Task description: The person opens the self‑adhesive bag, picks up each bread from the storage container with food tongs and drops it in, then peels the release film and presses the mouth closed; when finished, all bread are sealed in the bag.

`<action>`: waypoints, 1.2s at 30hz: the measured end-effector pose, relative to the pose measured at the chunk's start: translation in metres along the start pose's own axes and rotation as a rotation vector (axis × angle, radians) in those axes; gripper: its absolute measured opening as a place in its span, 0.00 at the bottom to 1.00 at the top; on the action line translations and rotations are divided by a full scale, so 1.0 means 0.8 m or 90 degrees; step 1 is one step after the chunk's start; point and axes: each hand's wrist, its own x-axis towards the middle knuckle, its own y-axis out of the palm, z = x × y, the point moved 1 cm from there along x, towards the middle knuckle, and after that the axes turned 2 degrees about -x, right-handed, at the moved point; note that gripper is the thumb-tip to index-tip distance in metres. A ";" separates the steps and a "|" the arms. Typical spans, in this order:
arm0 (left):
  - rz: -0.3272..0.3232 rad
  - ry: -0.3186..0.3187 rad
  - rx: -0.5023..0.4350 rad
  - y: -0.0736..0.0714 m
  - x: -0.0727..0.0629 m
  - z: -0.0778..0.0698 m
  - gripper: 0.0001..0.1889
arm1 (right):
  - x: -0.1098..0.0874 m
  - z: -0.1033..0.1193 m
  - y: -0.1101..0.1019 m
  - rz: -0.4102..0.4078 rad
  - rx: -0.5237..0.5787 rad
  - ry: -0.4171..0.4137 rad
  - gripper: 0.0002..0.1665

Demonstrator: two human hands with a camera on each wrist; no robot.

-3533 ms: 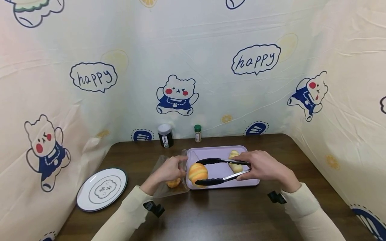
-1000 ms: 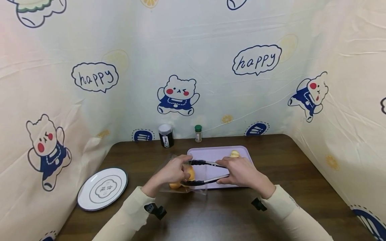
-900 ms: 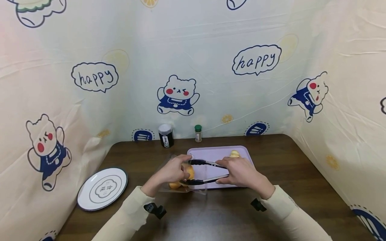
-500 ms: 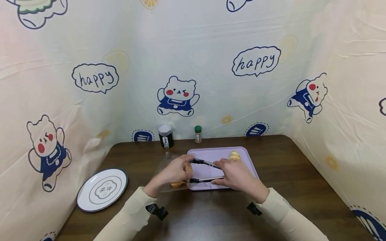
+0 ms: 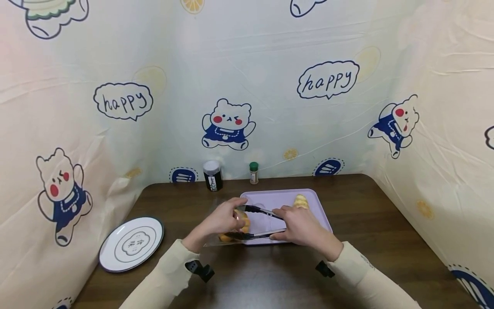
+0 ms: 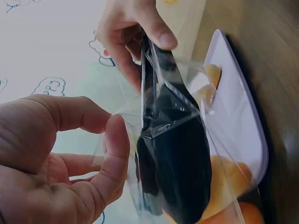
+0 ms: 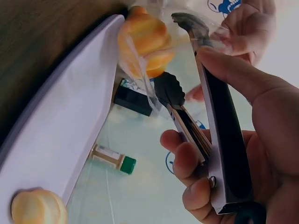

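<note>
white with a dark rim, the plate (image 5: pixel 131 244) lies flat on the brown table (image 5: pixel 251 274), well apart from the other items. a dark jar (image 5: pixel 213 175) with a pale lid stands upright at the rear edge. the left hand (image 5: pixel 223 219) pinches the edge of the clear bag (image 6: pixel 161 128) between thumb and fingers. one orange bun (image 5: pixel 227 237) sits low in the bag, partly hidden. a second orange bun (image 5: pixel 247 221) shows at the left end of the tray, behind clear film; contact with the tongs cannot be told. a green-capped shaker (image 5: pixel 253 173) stands upright at the rear. the tongs (image 5: pixel 266 212) lie over the lilac tray (image 5: pixel 278 198), arms spread, tips covered by the film. a pale roll (image 5: pixel 301 201) rests on the tray's right part. the right hand (image 5: pixel 302 225) is clamped on the tongs. the hands are apart.
</note>
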 end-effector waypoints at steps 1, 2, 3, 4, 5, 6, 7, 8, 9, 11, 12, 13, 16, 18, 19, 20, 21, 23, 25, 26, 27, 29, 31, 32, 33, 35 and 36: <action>0.002 -0.010 -0.014 0.000 0.000 0.001 0.37 | -0.001 -0.001 -0.001 0.008 0.002 0.000 0.42; 0.007 -0.022 -0.027 0.000 -0.001 0.001 0.37 | -0.001 -0.003 -0.003 0.014 0.004 0.001 0.42; 0.008 -0.025 -0.029 0.000 -0.001 0.002 0.37 | -0.002 -0.005 -0.006 0.021 0.001 0.003 0.42; 0.008 -0.024 -0.023 -0.001 -0.001 0.003 0.37 | -0.003 -0.006 -0.008 0.023 0.000 0.003 0.42; 0.007 -0.022 -0.017 -0.001 -0.001 0.003 0.37 | -0.004 -0.007 -0.011 0.025 -0.007 0.002 0.41; 0.005 -0.019 -0.009 -0.002 -0.001 0.004 0.37 | -0.005 -0.009 -0.014 0.026 -0.011 0.003 0.41; 0.004 -0.015 -0.004 -0.002 -0.001 0.004 0.37 | -0.006 -0.010 -0.016 0.027 -0.018 0.005 0.41; 0.005 -0.015 0.000 -0.003 -0.001 0.004 0.37 | -0.006 -0.011 -0.018 0.027 -0.026 0.007 0.41; 0.006 -0.012 -0.002 -0.003 0.000 0.004 0.37 | -0.007 -0.012 -0.019 0.027 -0.034 0.009 0.40; 0.011 -0.007 -0.009 -0.003 0.000 0.003 0.38 | -0.008 -0.014 -0.020 0.026 -0.051 0.009 0.40; 0.013 -0.005 -0.013 -0.003 0.000 0.003 0.38 | -0.008 -0.015 -0.019 0.023 -0.058 0.009 0.39; 0.016 -0.003 -0.016 -0.003 0.000 0.003 0.38 | -0.008 -0.015 -0.019 0.020 -0.065 0.007 0.39; 0.017 0.009 -0.014 -0.003 -0.001 0.002 0.38 | -0.008 -0.015 -0.018 0.006 -0.081 -0.003 0.37; 0.015 0.017 -0.012 -0.002 -0.001 0.001 0.37 | -0.008 -0.015 -0.017 -0.006 -0.090 -0.010 0.35; 0.015 0.021 -0.015 -0.001 -0.002 0.000 0.37 | -0.008 -0.014 -0.016 -0.011 -0.093 -0.014 0.35; 0.015 0.023 -0.018 0.000 -0.002 0.000 0.37 | -0.009 -0.013 -0.016 -0.015 -0.096 -0.018 0.34; 0.016 0.026 -0.019 0.001 -0.002 -0.001 0.37 | -0.009 -0.013 -0.016 -0.018 -0.096 -0.023 0.34; 0.019 0.026 -0.027 0.004 -0.002 -0.003 0.37 | -0.009 -0.011 -0.016 -0.023 -0.087 -0.031 0.34; 0.023 0.021 -0.030 0.008 -0.002 -0.005 0.37 | -0.008 -0.010 -0.016 -0.025 -0.072 -0.038 0.34; 0.023 0.017 -0.027 0.010 -0.002 -0.006 0.37 | -0.007 -0.009 -0.016 -0.024 -0.064 -0.042 0.34; 0.022 0.016 -0.023 0.011 -0.001 -0.007 0.37 | -0.006 -0.008 -0.017 -0.025 -0.056 -0.045 0.34; 0.020 0.008 -0.022 0.014 -0.001 -0.009 0.37 | -0.004 -0.007 -0.016 -0.025 -0.049 -0.048 0.34; 0.017 0.006 -0.019 0.016 -0.001 -0.011 0.37 | -0.002 -0.005 -0.015 -0.029 -0.046 -0.053 0.34; 0.017 0.006 -0.022 0.017 -0.001 -0.012 0.37 | -0.001 -0.004 -0.015 -0.030 -0.046 -0.055 0.34; 0.017 0.006 -0.024 0.018 -0.001 -0.012 0.37 | 0.000 -0.004 -0.015 -0.032 -0.047 -0.057 0.34; 0.016 0.002 -0.024 0.019 -0.002 -0.014 0.38 | 0.002 -0.003 -0.015 -0.038 -0.049 -0.063 0.35; 0.015 0.001 -0.016 0.019 -0.002 -0.015 0.38 | 0.002 -0.002 -0.014 -0.041 -0.050 -0.065 0.35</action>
